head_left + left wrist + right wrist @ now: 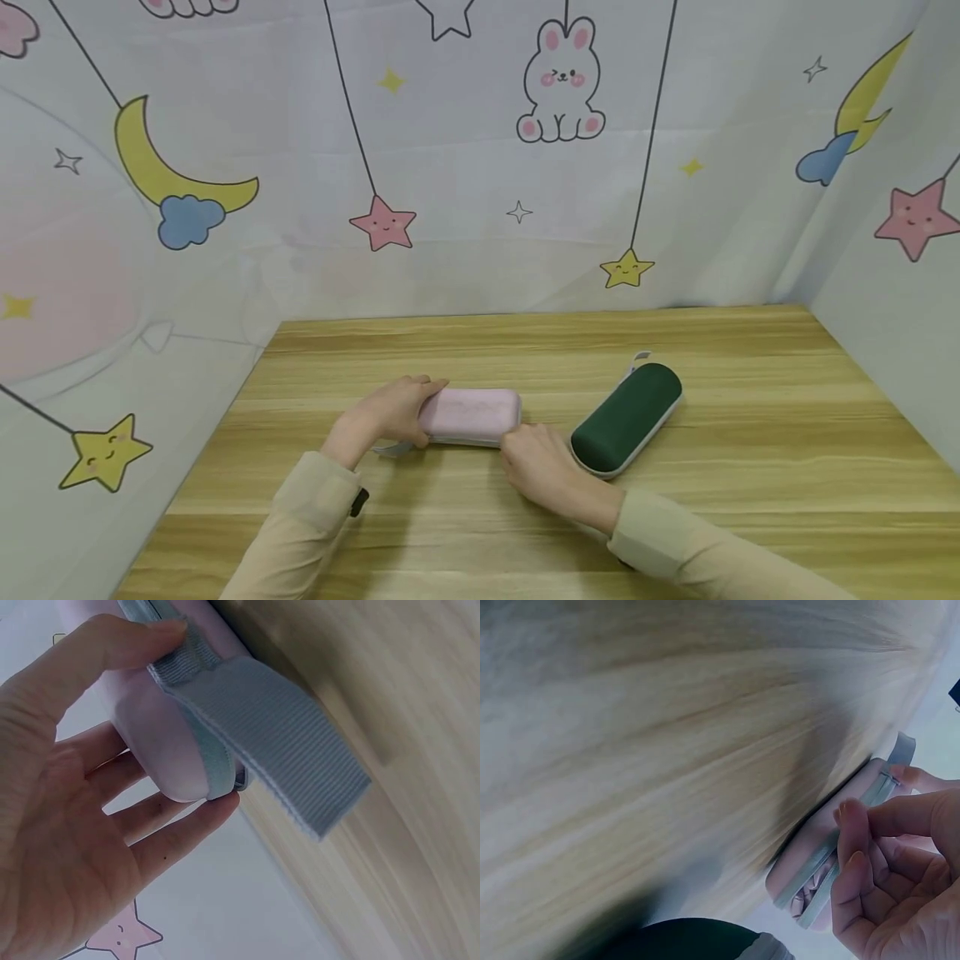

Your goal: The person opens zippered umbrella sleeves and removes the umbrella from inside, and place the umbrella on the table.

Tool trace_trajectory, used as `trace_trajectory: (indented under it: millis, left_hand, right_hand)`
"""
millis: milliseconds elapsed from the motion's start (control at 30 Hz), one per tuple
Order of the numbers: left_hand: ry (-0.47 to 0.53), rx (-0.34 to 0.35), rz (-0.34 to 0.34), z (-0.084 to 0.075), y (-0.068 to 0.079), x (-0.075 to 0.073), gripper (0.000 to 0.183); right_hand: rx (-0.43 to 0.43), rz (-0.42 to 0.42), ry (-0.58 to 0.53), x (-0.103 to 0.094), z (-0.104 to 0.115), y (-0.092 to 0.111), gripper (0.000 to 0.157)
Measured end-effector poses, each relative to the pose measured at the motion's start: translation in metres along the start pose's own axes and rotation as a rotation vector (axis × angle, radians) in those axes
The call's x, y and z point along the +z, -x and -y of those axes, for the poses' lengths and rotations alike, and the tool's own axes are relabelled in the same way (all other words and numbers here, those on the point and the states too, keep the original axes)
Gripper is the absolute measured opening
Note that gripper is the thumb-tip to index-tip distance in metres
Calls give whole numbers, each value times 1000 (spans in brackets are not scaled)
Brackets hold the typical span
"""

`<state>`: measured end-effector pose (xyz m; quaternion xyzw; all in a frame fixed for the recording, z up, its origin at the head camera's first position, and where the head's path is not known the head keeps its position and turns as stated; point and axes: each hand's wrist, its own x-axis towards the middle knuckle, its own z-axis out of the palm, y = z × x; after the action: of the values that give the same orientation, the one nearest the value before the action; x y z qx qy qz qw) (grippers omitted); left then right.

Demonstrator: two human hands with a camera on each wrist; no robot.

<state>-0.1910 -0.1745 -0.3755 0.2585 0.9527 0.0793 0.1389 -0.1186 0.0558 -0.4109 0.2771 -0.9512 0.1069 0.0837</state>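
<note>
A pink hard zip case (472,412) lies lengthwise on the wooden table. My left hand (390,412) grips its left end, the thumb on the grey zipper band and the other fingers around the far side. From that end sticks out a grey webbing strap (270,735). At the case's front right, my right hand (542,467) pinches the zipper pull, which the fingers hide. In the right wrist view the zipper (821,877) stands parted near the right end, and crumpled lining (801,901) shows in the gap.
To the right, a dark green zip case (628,421) with a pale edge lies slantwise, close beside my right hand. Its small strap (641,357) points to the back. A printed white curtain (465,275) hangs behind the wooden table (465,533) and along both sides.
</note>
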Motion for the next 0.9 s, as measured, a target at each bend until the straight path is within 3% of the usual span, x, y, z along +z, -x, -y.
trace_trajectory:
  millis: [667, 900]
  left_hand:
    - [6, -33, -9, 0, -2, 1, 88]
    - [0, -19, -13, -1, -1, 1, 87]
  right_hand:
    - [1, -33, 30, 2, 10, -7, 45]
    - [-10, -39, 62, 2, 13, -9, 39]
